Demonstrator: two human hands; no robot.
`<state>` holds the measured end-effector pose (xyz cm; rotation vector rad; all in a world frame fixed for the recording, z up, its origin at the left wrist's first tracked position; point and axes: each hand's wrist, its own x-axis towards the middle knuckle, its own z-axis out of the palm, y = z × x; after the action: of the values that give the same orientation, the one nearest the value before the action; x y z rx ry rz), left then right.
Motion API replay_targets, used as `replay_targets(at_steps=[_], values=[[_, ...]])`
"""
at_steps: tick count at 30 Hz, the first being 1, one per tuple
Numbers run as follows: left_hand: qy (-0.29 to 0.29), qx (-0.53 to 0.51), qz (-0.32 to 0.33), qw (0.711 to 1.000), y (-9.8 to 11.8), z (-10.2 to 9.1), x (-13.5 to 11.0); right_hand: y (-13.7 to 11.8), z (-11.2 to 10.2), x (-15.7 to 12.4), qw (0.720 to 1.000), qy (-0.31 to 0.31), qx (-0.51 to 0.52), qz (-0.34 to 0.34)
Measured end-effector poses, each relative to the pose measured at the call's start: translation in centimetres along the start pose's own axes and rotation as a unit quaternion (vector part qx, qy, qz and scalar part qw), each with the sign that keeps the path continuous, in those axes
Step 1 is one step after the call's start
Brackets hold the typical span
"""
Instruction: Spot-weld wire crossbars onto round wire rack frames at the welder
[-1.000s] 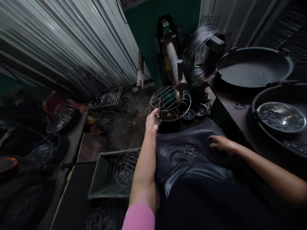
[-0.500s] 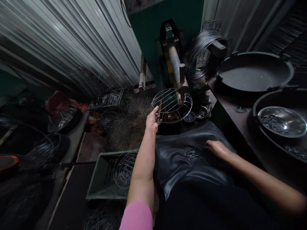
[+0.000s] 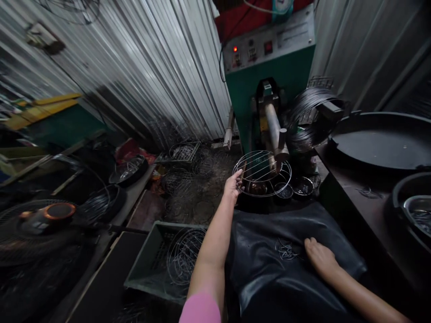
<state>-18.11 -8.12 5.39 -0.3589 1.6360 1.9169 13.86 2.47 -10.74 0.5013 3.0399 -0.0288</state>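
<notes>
My left hand [image 3: 233, 185] grips the near left rim of a round wire rack [image 3: 262, 172], holding it level under the metal arm of the green welding machine [image 3: 271, 89]. My right hand [image 3: 319, 258] lies palm down, fingers curled, on a black sheet [image 3: 266, 264] over my lap. Just left of its fingertips sits a small heap of bent wire pieces [image 3: 286, 249]. Whether the fingers pinch any wire is hidden.
A grey crate [image 3: 158, 264] with finished wire racks stands at lower left; more racks [image 3: 182, 154] lie on the floor by the corrugated wall. A wire coil [image 3: 308, 119], a large black pan [image 3: 380, 141] and a steel bowl [image 3: 417, 213] are on the right. A fan [image 3: 40, 220] sits far left.
The view has tilted up, showing the machine's control panel. My left hand still holds the rack at the machine. My right hand has shifted slightly beside the wire pieces.
</notes>
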Motion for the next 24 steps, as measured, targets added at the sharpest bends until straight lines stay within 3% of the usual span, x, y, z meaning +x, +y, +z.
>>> replay_targets(at_steps=[3,8,14,17,19,22,24], values=[[-0.013,-0.004,0.004,1.0,-0.1,-0.1,-0.2,-0.4,0.1,-0.1,0.997,-0.042,-0.063,-0.017],[-0.018,-0.008,-0.015,1.0,-0.5,-0.1,-0.5,-2.0,-2.8,0.1,0.991,-0.117,-0.07,-0.007],[0.013,0.014,-0.021,1.0,0.4,-0.7,0.8,-3.1,-4.6,0.1,0.99,-0.137,-0.042,-0.013],[0.012,0.05,-0.029,0.998,1.0,-0.9,1.7,-1.7,-4.2,-0.4,0.992,-0.118,0.041,0.022],[-0.01,0.07,-0.038,0.997,1.4,-0.8,2.0,-0.3,-3.9,-0.8,0.989,-0.073,0.123,0.025],[-0.047,0.09,-0.046,0.994,1.8,-0.4,2.3,2.0,-3.5,-1.3,0.972,0.005,0.231,0.047],[-0.06,0.097,-0.046,0.992,2.0,-0.2,2.3,3.0,-3.4,-1.7,0.959,0.017,0.276,0.068]])
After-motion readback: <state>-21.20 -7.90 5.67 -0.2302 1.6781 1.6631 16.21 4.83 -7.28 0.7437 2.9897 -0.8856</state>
